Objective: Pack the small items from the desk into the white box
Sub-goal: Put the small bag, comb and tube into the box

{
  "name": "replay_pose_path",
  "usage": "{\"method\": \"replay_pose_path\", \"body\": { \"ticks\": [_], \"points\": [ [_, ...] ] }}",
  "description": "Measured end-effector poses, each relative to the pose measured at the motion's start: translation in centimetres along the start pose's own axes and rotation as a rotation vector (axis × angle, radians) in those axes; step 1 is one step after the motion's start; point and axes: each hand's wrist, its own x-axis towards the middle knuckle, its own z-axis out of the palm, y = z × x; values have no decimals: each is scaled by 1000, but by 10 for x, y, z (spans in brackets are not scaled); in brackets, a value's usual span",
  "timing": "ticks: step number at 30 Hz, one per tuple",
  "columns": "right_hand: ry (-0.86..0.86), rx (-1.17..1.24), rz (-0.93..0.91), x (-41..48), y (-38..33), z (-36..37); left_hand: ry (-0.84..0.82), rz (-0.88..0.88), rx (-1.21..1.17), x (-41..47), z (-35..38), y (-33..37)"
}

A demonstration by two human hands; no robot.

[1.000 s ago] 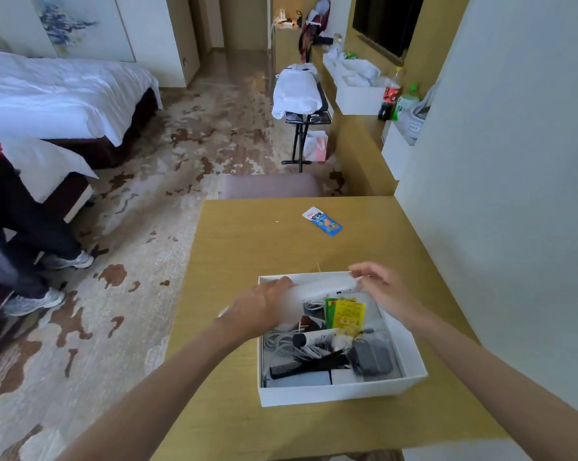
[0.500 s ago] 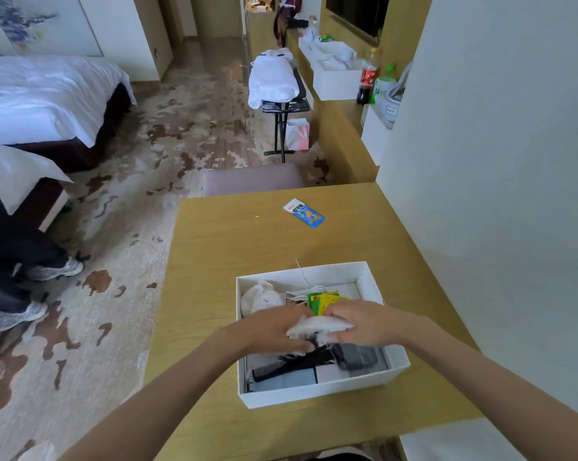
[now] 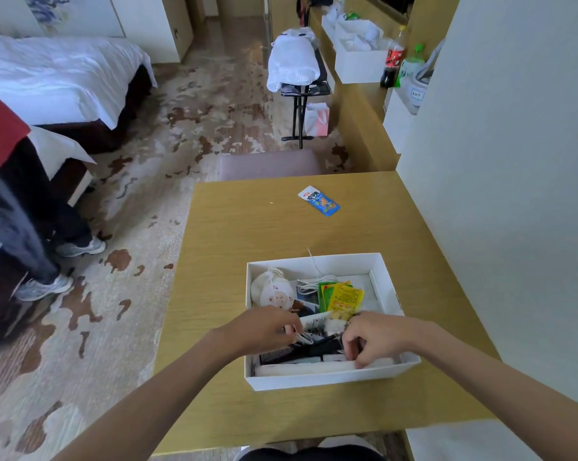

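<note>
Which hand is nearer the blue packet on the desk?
Left, but only slightly. The blue packet lies beyond the box. Both hands are in the box's near half: the left hand sits near-left of the packet, the right hand near-right and a little lower.

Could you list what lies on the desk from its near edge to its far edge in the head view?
white box → black comb → yellow packet → blue packet

Packet (image 3: 318, 200) lies on desk (image 3: 234, 247), seemingly well behind box (image 3: 327, 377).
</note>
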Motion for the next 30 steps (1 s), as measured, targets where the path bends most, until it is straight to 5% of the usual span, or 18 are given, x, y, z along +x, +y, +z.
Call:
{"method": "replay_pose_path", "body": {
  "ticks": [6, 22, 26, 30],
  "points": [
    [58, 12, -24, 13, -2, 6, 133, -43, 51, 10, -5, 3],
    [670, 413, -115, 33, 53, -94, 598, -262, -64, 66, -52, -16],
    [795, 431, -31, 82, 65, -129, 531, -261, -92, 89, -65, -35],
    [796, 304, 164, 139, 84, -162, 260, -115, -47, 111, -68, -53]
  ]
}}
